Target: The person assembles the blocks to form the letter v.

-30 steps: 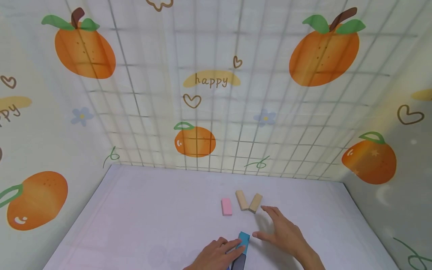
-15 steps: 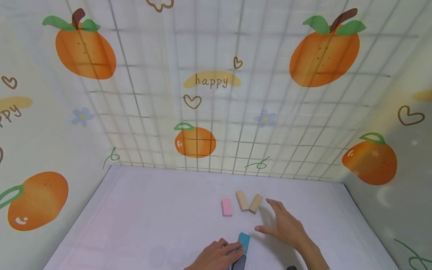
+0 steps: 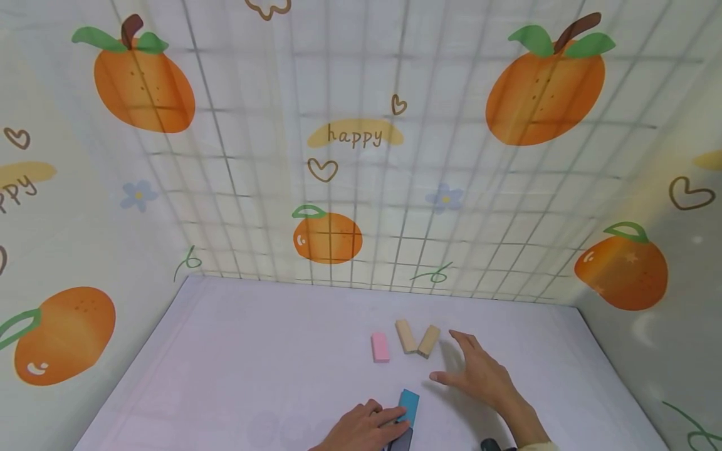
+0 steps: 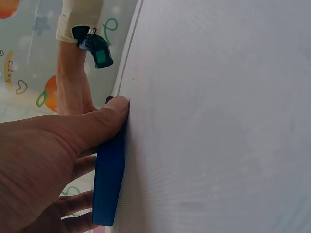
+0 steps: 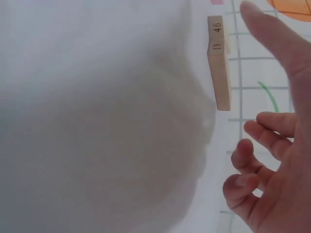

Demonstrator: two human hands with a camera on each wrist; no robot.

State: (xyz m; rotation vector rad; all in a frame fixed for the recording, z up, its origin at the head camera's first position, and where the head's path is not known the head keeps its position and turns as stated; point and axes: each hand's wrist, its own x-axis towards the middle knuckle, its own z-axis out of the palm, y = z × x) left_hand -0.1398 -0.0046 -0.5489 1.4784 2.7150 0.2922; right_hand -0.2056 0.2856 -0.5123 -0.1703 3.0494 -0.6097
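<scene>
Patterned cloth, pale table: a left hand on blocks

Cloth (image 3: 254, 207) printed with oranges and grid lines rises beyond the pale table (image 3: 271, 357). Under the fingers of the left hand (image 3: 366, 429) lies a light-blue block (image 3: 409, 403), its long axis running away from the person, far end leaning slightly right. A dark block (image 3: 401, 441) continues nearly in line at its near end. The left wrist view shows that hand's thumb and fingers pinching a blue block (image 4: 108, 187); whether it is the light-blue one cannot be told. The left hand's fingers hide part of the row.

Ahead and right of it, the right hand (image 3: 481, 377) is spread wide, thumb well apart from fingers, gripping nothing. Just left of its fingertips, two wooden blocks (image 3: 406, 337) (image 3: 429, 342) form a V; a pink block (image 3: 380, 347) lies farther left.
</scene>
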